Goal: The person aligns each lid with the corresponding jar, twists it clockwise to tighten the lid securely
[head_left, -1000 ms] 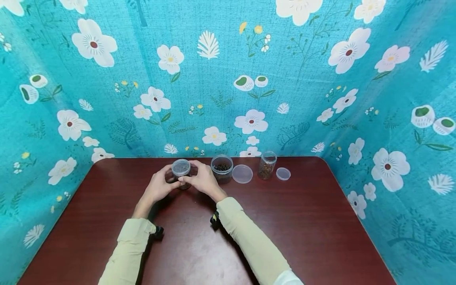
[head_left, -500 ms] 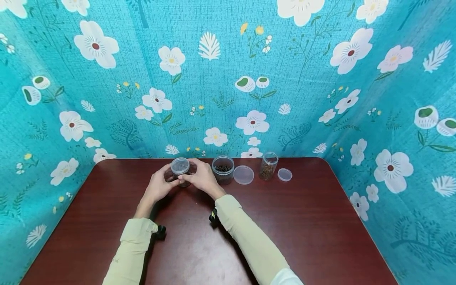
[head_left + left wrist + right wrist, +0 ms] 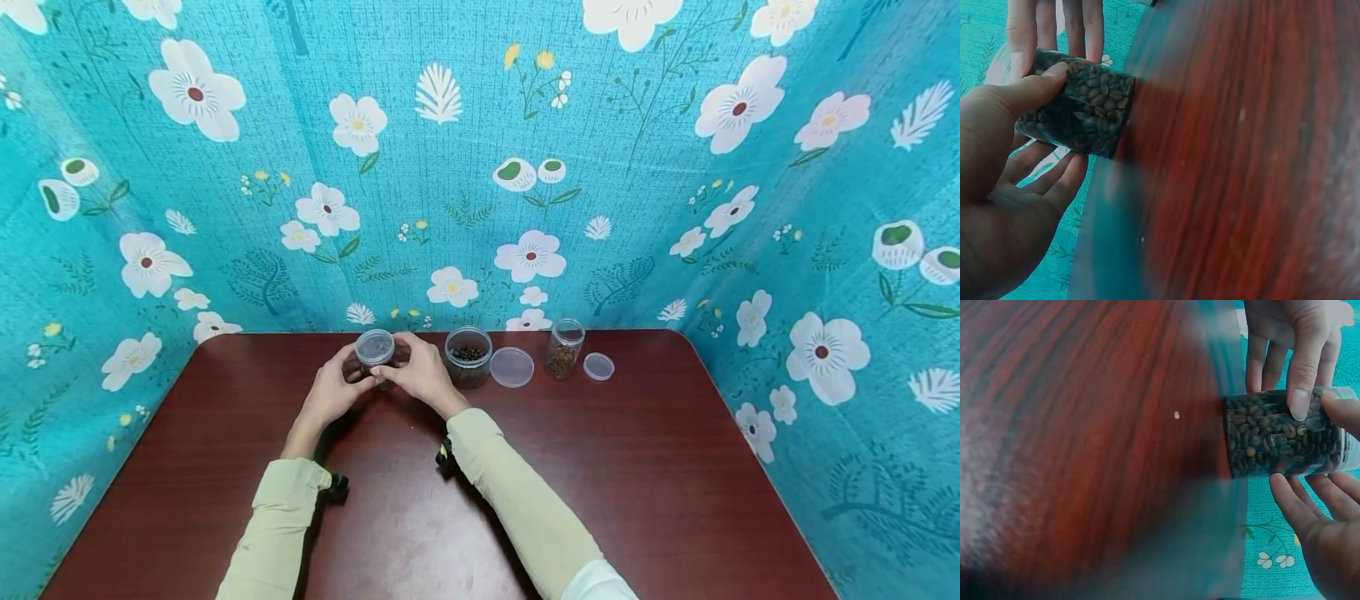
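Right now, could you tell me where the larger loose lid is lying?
In the head view, the larger loose lid lies flat on the table right of centre, between the wide open jar and the narrow jar.

We see both forearms, in pale yellow-green sleeves, rising from the lower centre of the head view and converging toward the middle of the frame, each with a dark strap at the wrist. Our left hand (image 3: 335, 392) sits left of centre with its thumb (image 3: 1035, 87) curled forward and its fingers (image 3: 1054, 181) bent underneath (the left wrist view shows this from close up). Our right hand (image 3: 422, 373) sits just right of it, thumb (image 3: 1344, 412) and curled fingers (image 3: 1300, 500) facing the left hand's, the two hands almost meeting at the fingertips.
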Motion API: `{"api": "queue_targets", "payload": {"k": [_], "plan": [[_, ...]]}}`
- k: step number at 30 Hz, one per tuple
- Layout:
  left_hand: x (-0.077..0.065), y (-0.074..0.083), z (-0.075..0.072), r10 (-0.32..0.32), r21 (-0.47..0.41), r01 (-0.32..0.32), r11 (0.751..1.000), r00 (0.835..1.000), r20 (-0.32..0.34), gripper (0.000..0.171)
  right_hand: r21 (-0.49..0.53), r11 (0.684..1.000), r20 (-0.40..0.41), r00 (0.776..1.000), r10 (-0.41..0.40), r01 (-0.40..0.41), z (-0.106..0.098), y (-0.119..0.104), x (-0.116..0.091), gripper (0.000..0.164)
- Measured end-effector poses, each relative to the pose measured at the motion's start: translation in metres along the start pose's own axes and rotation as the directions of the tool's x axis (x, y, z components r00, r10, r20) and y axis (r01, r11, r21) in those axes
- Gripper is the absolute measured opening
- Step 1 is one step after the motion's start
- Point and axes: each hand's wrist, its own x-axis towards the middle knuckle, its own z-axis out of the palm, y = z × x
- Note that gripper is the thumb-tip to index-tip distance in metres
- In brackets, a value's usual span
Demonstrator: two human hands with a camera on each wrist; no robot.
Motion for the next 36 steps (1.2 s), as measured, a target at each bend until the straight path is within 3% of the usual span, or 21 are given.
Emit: {"api": "queue_targets", "payload": {"k": [14, 22, 36], "plan": [[0.002, -0.004, 0.008, 0.046, -0.047, -0.047, 0.998, 0.999, -0.018, 0.07, -0.03, 0.999, -0.016, 0.999, 0.028, -0.028, -0.001, 0.003, -0.003, 0.06], [0.004, 0.0, 0.015, 0.016, -0.052, -0.018, 0.999, 1.0, -0.026, 0.071, -0.043, 0.998, -0.016, 0.998, 0.053, -0.054, -0.005, 0.0, -0.003, 0.061], [-0.003, 0.006, 0.008, -0.021, 0.012, 0.021, 1.0, 1.0, 0.016, 0.082, -0.147, 0.988, -0.017, 0.998, 0.052, -0.054, -0.004, -0.004, -0.004, 0.069]]}}
